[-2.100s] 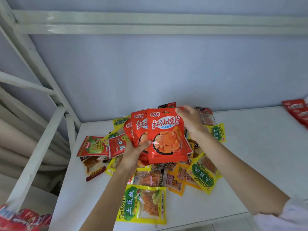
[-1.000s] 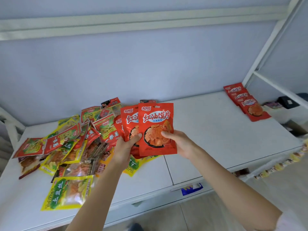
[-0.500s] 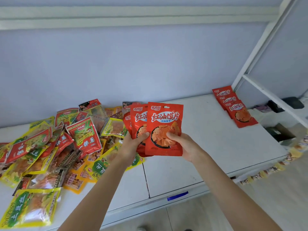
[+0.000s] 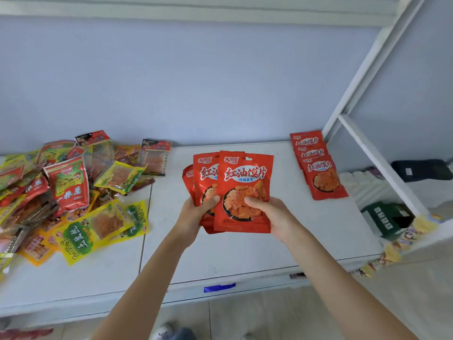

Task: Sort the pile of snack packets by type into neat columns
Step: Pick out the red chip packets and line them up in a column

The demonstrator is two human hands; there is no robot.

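Observation:
A fan of three red-orange snack packets (image 4: 245, 173) is held upright above the white table (image 4: 245, 251). My left hand (image 4: 193, 217) grips the back packets from the lower left, thumb across their front. The front packet is pinched by my right hand (image 4: 272, 217) at its lower right corner. At the table's far right lies a column of three matching red-orange packets (image 4: 321, 175), overlapping one another. A mixed pile of red, yellow and clear packets (image 4: 73, 192) covers the left part of the table.
A white slanted frame post (image 4: 367, 69) rises at the right, past the table's end. Beyond it stand a dark green box (image 4: 384, 217) and a black object (image 4: 421, 169). A strip of small yellow sachets (image 4: 397, 249) hangs along the table's right edge. Blue tape (image 4: 219, 287) marks the front edge.
My view has swung from the pile toward the right end of the table. Both hands carried the red-orange packets rightward, and my right hand shifted from the top edge to the lower corner.

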